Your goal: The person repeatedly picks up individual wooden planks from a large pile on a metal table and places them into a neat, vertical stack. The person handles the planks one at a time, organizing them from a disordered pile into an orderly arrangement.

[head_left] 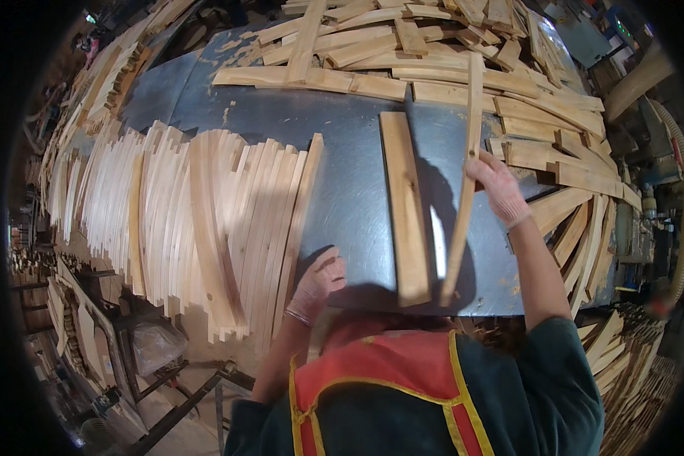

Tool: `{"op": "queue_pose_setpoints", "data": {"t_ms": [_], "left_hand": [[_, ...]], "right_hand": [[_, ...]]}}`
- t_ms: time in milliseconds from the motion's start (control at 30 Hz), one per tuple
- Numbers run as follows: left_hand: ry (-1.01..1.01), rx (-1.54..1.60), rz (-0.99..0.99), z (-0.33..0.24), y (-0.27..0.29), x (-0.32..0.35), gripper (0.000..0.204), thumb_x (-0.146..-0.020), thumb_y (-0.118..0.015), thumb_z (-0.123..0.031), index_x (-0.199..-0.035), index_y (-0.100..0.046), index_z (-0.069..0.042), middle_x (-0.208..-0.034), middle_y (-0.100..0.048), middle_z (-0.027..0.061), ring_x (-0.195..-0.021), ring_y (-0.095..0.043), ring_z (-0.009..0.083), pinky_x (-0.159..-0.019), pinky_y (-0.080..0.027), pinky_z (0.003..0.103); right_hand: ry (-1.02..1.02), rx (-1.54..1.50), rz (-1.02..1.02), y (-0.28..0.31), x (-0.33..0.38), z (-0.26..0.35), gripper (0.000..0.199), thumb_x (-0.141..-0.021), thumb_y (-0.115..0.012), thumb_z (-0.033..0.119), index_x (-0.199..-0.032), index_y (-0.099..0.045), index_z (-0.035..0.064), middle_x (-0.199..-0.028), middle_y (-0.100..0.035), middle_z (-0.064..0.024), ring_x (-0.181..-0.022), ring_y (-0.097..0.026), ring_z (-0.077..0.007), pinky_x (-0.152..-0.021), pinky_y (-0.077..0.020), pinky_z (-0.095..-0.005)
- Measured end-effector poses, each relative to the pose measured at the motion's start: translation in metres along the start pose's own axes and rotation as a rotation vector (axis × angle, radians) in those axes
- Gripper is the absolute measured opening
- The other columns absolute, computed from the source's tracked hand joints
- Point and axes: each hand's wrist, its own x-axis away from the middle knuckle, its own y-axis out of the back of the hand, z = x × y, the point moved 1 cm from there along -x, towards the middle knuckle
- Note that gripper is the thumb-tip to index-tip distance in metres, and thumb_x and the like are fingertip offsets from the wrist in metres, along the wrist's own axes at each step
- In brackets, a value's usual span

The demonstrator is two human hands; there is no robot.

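Your grey sheet-metal surface [342, 144] carries everything, and its bare middle gives you room to handle one piece at a time. Along its left side lies the broad fanned row of pale, slightly curved wooden slats [197, 220], packed edge to edge, likely so they stay ordered and within reach of your left arm. Across the far and right edge sits the loose heap of short, flat wooden offcuts [448, 68], criss-crossed and unsorted. In the bare middle a flat, pale wooden board [404, 205] lies lengthwise toward you. Just to its right you hold a thin, narrow wooden strip [463, 182] tilted on edge, apparently so you can sight down its length; your right hand [498, 186] is closed around its upper part. Your left hand [319, 281] rests open beside the nearest slat, probably steadying you.
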Motion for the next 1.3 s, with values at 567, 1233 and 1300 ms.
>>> {"op": "queue_pose_setpoints", "data": {"t_ms": [567,1233,1300], "left_hand": [[-0.332,-1.640,-0.462,-0.070,-0.009,0.095,0.088,-0.087,-0.079,-0.048,-0.156,-0.047,-0.005,-0.158,-0.048,0.0224,-0.153,-0.038,0.0443,-0.126,-0.031,0.057],[-0.262,-1.588,-0.203,-0.026,-0.123,0.010,0.101,-0.079,-0.082,-0.056,-0.159,-0.045,-0.007,-0.161,-0.044,0.0192,-0.144,-0.047,0.0409,-0.118,-0.040,0.052],[-0.304,-1.532,-0.277,-0.012,-0.112,0.007,0.097,-0.080,-0.082,-0.050,-0.160,-0.044,-0.009,-0.160,-0.044,0.0174,-0.142,-0.048,0.0398,-0.117,-0.042,0.050]], "right_hand": [[0.152,0.462,0.493,-0.309,-0.003,-0.122,0.057,-0.098,-0.062,0.053,-0.126,-0.066,0.0040,-0.104,-0.072,-0.0200,-0.098,-0.072,-0.0335,-0.086,-0.0594,-0.0437],[0.295,1.547,-0.058,0.042,0.008,-0.101,0.067,-0.085,-0.069,0.016,-0.151,-0.053,0.0122,-0.148,-0.060,-0.0171,-0.143,-0.052,-0.0409,-0.119,-0.0408,-0.0530],[-0.075,1.648,0.111,0.081,-0.005,-0.066,0.082,-0.083,-0.070,0.015,-0.161,-0.043,0.0212,-0.163,-0.048,-0.0143,-0.155,-0.038,-0.0452,-0.126,-0.0309,-0.0556]]}}
